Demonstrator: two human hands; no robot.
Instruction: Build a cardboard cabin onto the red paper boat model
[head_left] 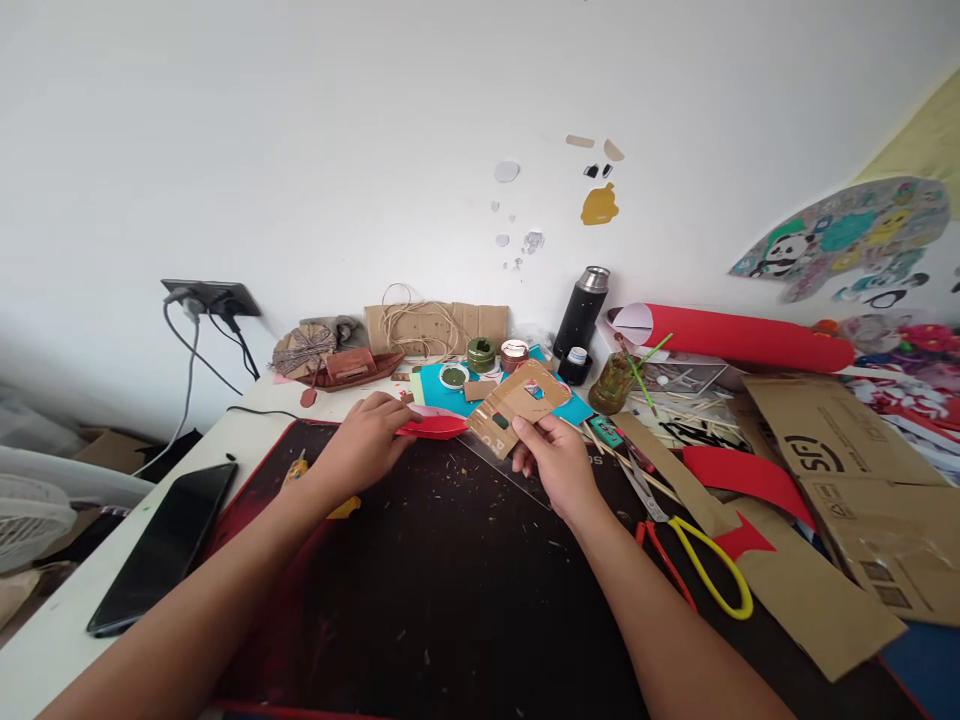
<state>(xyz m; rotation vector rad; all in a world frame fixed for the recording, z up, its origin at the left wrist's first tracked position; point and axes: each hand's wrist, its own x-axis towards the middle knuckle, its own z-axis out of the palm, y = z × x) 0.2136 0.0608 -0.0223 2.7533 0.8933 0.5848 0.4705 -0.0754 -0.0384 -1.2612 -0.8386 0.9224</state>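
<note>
My left hand (377, 440) is closed on a piece of red paper (435, 427), gripping its left end. The paper looks folded or curved, with a paler side along its top. My right hand (553, 455) pinches a flat piece of brown cardboard (517, 398) that has cut-out openings and some printing. It is held tilted above the black mat (450, 570), its left corner close to the tip of the red paper. Whether the two touch, I cannot tell. Under my left forearm lies a yellow tool (345, 508), mostly hidden.
Scissors (675, 540) and cardboard strips (810, 590) lie at the right. A brush jar (609, 385), a black flask (583, 312) and a green paint pot (481, 354) stand at the back. A brown model boat (352, 370) sits back left; a phone (165, 550) lies left.
</note>
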